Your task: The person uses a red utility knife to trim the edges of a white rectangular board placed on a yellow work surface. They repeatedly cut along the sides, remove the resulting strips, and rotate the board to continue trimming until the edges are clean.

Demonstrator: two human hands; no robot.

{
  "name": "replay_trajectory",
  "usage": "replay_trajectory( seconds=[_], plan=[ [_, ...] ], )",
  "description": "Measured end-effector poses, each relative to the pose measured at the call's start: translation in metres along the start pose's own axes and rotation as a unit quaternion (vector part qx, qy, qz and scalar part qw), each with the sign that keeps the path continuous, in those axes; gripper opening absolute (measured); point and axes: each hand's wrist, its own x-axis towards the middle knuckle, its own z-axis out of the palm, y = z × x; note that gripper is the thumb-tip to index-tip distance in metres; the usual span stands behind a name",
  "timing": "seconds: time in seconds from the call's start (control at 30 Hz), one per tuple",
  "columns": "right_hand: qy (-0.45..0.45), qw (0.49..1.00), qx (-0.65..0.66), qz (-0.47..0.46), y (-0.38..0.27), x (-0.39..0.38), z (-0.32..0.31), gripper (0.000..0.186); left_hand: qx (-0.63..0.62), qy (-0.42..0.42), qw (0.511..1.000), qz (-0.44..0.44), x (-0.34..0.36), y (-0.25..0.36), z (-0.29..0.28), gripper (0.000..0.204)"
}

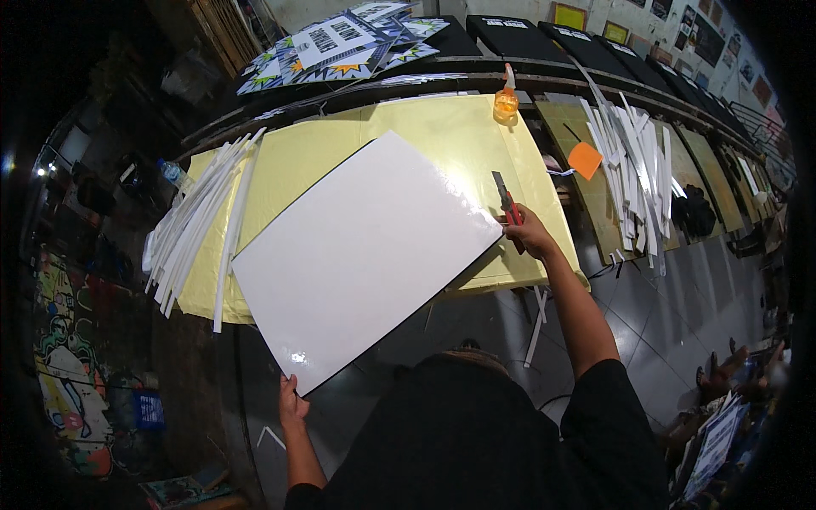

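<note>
A large white glossy board (365, 255) with a thin dark edge lies slantwise over the yellow-covered table (314, 153), its near corner jutting past the front edge. My left hand (293, 403) grips that near corner, thumb on top. At the board's right corner is my right hand (529, 231), closed around a red utility knife (512, 212) whose grey blade end points up and away. Whether some right-hand fingers also hold the board's corner, I cannot tell. The board's underside is hidden.
White strips (200, 212) are heaped on the table's left end, and more strips (633, 170) on a bench at right. An orange spray bottle (506, 104) stands at the far edge. Printed boards (336, 42) and black panels (518, 41) lie behind; an orange piece (585, 160) sits right.
</note>
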Motion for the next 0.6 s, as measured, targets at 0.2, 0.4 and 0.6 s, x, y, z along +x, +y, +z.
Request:
replay_trajectory(
  seconds=[0.2, 0.4, 0.6],
  plan=[
    [0.026, 0.996, -0.088, -0.006, 0.012, -0.005, -0.004, 0.058, 0.014, -0.036, 0.999, 0.005, 0.001, 0.004, 0.012, 0.043],
    [0.052, 0.973, -0.226, -0.015, 0.007, -0.009, 0.010, 0.051, 0.044, 0.018, 0.999, 0.016, 0.013, 0.012, 0.002, 0.038],
    [0.065, 0.972, -0.221, -0.041, 0.005, -0.016, 0.017, 0.049, 0.090, -0.019, 0.995, 0.039, 0.021, 0.022, 0.004, 0.048]
  ],
)
